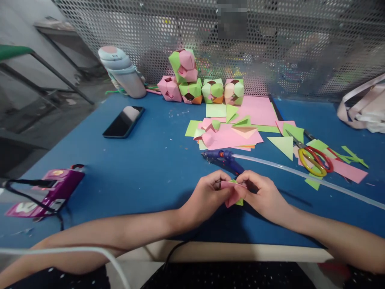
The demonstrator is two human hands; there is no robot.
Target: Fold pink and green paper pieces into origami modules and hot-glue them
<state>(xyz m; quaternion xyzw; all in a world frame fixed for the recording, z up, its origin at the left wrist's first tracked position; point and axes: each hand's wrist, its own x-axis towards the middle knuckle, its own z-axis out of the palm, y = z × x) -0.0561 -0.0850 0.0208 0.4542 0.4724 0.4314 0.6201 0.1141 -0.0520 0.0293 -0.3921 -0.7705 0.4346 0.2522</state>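
Note:
Between my two hands is a small folded paper piece (pixel 232 196), pink with some green, held above the front of the blue table. My left hand (pixel 207 196) pinches its left side between thumb and fingers. On the other side, my right hand (pixel 262 196) grips it with thumb and fingertips; part of the paper is hidden behind the fingers. Just beyond the hands lies a blue glue gun (pixel 224 155) with a long clear glue stick (pixel 279 165) running out to the right.
Folded paper cubes (pixel 192 90) stand at the back by the perforated metal panel (pixel 195 28). Pink and green paper sheets (pixel 237 136) lie before them. Scissors (pixel 314 160) rest on scraps at right. A phone (pixel 124 121), bottle (pixel 124 74) and purple box (pixel 57 186) are at left.

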